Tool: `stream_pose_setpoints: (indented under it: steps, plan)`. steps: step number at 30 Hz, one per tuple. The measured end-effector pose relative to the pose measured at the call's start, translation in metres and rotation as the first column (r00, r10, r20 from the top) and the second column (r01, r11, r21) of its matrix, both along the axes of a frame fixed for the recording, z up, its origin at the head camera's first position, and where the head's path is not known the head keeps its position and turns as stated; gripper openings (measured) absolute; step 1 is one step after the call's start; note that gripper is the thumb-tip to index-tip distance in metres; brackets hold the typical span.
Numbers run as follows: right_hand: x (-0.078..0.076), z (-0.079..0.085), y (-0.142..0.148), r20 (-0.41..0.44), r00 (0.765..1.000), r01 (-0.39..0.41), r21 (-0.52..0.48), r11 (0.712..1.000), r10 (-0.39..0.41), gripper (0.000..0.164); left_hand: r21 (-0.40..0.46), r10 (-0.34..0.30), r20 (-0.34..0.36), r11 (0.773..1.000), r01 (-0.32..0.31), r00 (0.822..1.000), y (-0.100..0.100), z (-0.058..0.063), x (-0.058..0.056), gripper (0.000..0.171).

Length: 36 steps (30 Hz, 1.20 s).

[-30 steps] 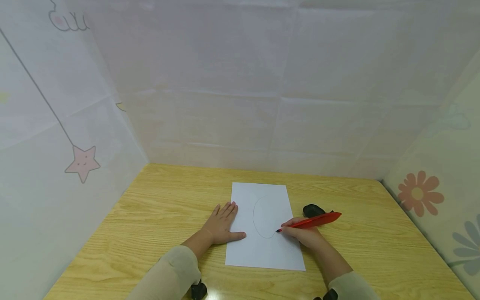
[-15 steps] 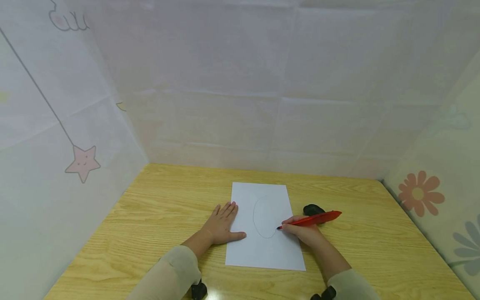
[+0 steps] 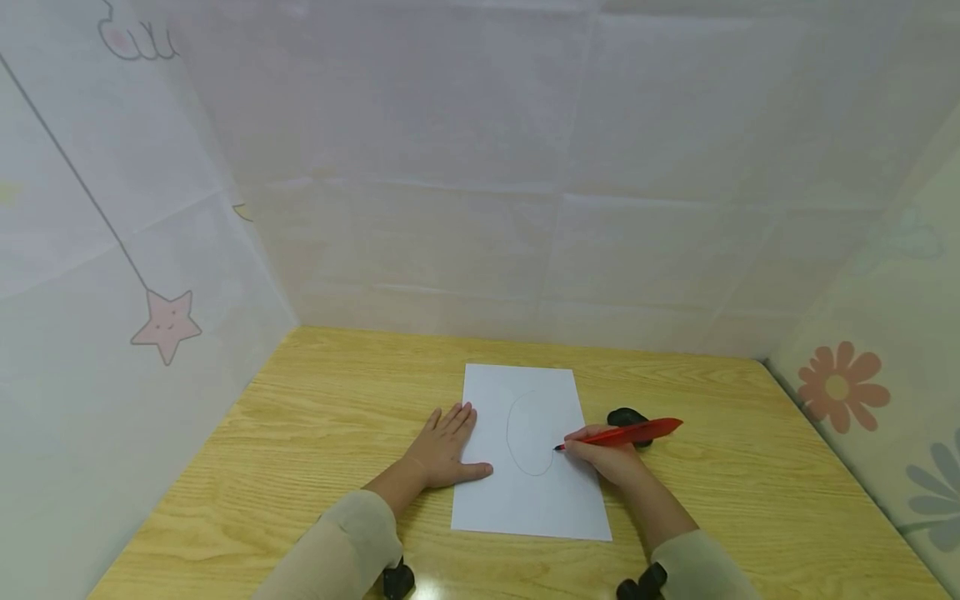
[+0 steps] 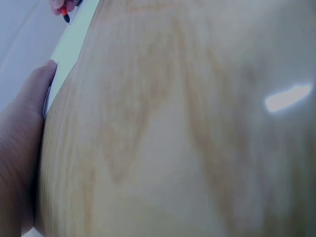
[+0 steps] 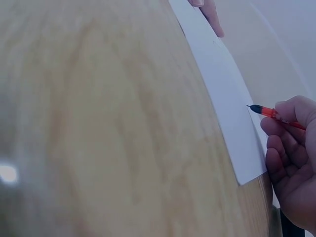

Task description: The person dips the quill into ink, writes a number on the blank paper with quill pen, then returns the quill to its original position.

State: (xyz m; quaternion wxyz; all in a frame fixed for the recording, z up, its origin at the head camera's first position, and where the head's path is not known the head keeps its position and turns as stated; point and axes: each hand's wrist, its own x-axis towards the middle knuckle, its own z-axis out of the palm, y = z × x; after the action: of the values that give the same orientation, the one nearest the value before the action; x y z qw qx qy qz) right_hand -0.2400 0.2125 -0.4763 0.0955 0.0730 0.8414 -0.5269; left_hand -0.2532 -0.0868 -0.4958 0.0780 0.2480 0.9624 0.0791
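Note:
A white sheet of paper (image 3: 495,508) lies on the wooden table, bearing a thin curved pen line like an unclosed oval. My left hand (image 3: 444,454) rests flat on its left edge with fingers spread; the left wrist view shows the thumb (image 4: 37,89) along the paper's edge. In my right hand (image 3: 611,462) I pinch a red pen (image 3: 637,432) with a broad, feather-shaped tail and a dark tip. The tip is at the end of the line on the right side of the oval. In the right wrist view, thumb and fingers close around the pen's barrel (image 5: 266,111).
A black rounded object (image 3: 624,416) sits just behind the right hand, partly covered by the pen. The wooden table (image 3: 337,400) meets pale cloth walls (image 3: 450,250) at the back and sides. Black devices (image 3: 398,581) are strapped near both wrists.
The right hand and pen have moved slightly up the paper, and the drawn line has grown upward along the oval's right side. The left hand has stayed in place.

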Motion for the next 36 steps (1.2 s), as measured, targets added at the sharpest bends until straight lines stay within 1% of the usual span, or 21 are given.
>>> stream_pose_setpoints:
  steps: [10,18,25,31,36]
  plan:
    - [-0.004,-0.001,0.001,-0.004,1.000,0.001,-0.008,1.000,-0.001,0.025,0.000,0.008,0.005,1.000,-0.008,1.000,0.000,0.001,0.000,0.101]
    - [-0.008,-0.002,-0.001,0.018,0.999,0.031,0.004,1.000,-0.031,0.024,0.004,0.007,-0.001,1.000,-0.007,1.000,0.001,0.002,0.000,0.101]
    - [-0.011,-0.003,-0.001,0.020,0.999,0.037,0.009,0.999,-0.037,0.027,0.001,0.009,-0.004,1.000,-0.009,1.000,0.001,0.001,0.000,0.101]
    - [-0.014,-0.004,-0.001,0.038,0.998,0.049,0.002,0.999,-0.049,0.026,-0.004,0.011,0.001,1.000,-0.011,1.000,0.001,0.001,0.000,0.101]
    - [-0.017,-0.004,-0.002,0.031,0.999,0.040,-0.002,0.999,-0.040,0.026,-0.009,0.011,0.005,1.000,-0.011,1.000,0.001,0.002,0.001,0.101]
